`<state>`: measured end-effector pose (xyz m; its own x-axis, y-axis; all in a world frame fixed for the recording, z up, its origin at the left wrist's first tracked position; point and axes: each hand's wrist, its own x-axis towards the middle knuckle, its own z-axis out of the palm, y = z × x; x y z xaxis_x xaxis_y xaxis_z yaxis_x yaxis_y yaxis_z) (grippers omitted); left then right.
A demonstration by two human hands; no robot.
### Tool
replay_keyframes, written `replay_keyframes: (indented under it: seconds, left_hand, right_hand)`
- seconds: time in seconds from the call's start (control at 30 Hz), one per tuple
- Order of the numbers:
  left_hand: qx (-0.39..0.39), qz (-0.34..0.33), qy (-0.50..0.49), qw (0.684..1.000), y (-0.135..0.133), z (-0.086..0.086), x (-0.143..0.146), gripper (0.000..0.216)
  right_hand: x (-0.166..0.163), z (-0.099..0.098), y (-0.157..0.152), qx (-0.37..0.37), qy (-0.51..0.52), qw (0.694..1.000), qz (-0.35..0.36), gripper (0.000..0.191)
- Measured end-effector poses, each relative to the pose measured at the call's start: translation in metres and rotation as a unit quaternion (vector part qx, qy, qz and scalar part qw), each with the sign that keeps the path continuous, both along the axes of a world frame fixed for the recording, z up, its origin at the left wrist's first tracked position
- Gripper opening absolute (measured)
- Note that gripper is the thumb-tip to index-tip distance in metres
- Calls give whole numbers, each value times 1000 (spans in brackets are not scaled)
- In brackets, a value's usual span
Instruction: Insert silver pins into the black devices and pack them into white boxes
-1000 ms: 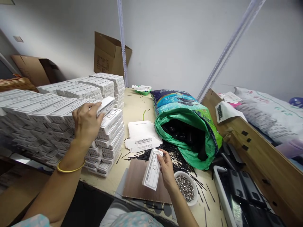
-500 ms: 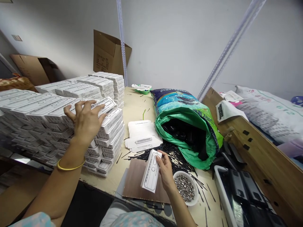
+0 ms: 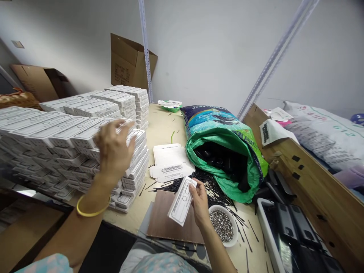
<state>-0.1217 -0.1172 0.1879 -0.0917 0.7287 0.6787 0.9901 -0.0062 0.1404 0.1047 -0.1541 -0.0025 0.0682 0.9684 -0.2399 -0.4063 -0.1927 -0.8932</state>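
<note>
My right hand grips a slim white printed box by its upper right edge, thumb on top. The box is tilted over a brown board. My left hand, blurred by motion, is just above the front right corner of a tall stack of matching white boxes. Its fingers are apart, and no held thing shows in it. Flat unfolded white cartons lie between the stack and an open sack.
Black items fill the green-lined sack. Near my right forearm stands a white bowl of small metal pieces, amid scattered thin black sticks. A white bin holds black parts at right. An open cardboard carton stands behind the stack.
My left hand has come off the box on top of the stack and moved right and slightly nearer. The box in my right hand has tilted and risen a little.
</note>
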Motion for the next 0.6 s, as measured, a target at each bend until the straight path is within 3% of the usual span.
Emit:
replay_keyframes:
  seconds: [0.03,0.1,0.17,0.27,0.37,0.47,0.53,0.6]
  left_hand:
    - [-49,-90,-26,994,-10,-11,14,42]
    - [-229,-266,-44,935,-31,-37,45,62]
    - [-371,-314,-21,874,-47,-62,72,85]
    - [-399,-295,-32,868,-53,-74,89,83]
    - [-326,-246,-58,911,-36,-45,73,75]
    - [-243,-88,-44,965,-12,-4,38,69]
    - [-216,27,-3,976,0,15,15,65]
    - [-200,110,48,972,6,23,-1,53]
  right_hand:
    - [-2,5,2,6,5,1000,-15,57]
    - [-7,20,7,30,15,998,-44,56]
    - [-10,37,11,69,18,995,-66,54]
    - [-9,58,12,107,43,992,-43,52]
    - [2,66,10,126,80,989,-20,52]
    - [15,56,9,112,60,991,-49,55]
    - [22,43,9,80,45,994,-58,58]
    - [25,30,7,52,33,997,-52,60]
